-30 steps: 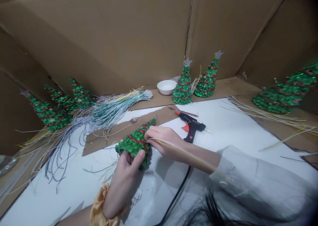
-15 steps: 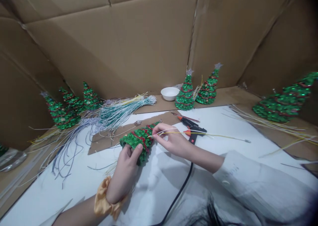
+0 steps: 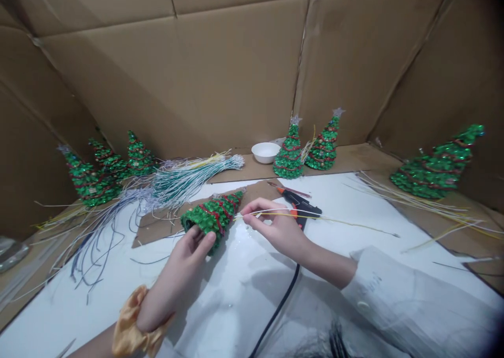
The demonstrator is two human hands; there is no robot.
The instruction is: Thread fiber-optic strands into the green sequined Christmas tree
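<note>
A small green Christmas tree [image 3: 214, 214] with red garland lies tilted, its tip pointing away to the right. My left hand [image 3: 191, 255] grips it at the base, fingers reaching into the hollow end and thumb outside. Just right of the tree, my right hand [image 3: 275, 227] pinches thin wires, one white and one yellow [image 3: 346, 223]. Their short ends point at the tree's side; the long ends trail over the hand to the right. Behind that hand lies a black and orange glue gun [image 3: 301, 203], partly hidden, its black cord [image 3: 277, 313] running toward me.
Bundled green and white wires [image 3: 189, 182] lie at the back left, with loose dark wires [image 3: 94, 253] nearby. Several finished trees [image 3: 289, 156] stand along the cardboard wall [image 3: 236, 80], near a white bowl [image 3: 265, 152]. More wires [image 3: 417, 200] lie at right.
My left hand has drawn the tree a little to the left, away from my right hand. A gap now shows between the tree and my right fingertips, which still pinch the wires.
</note>
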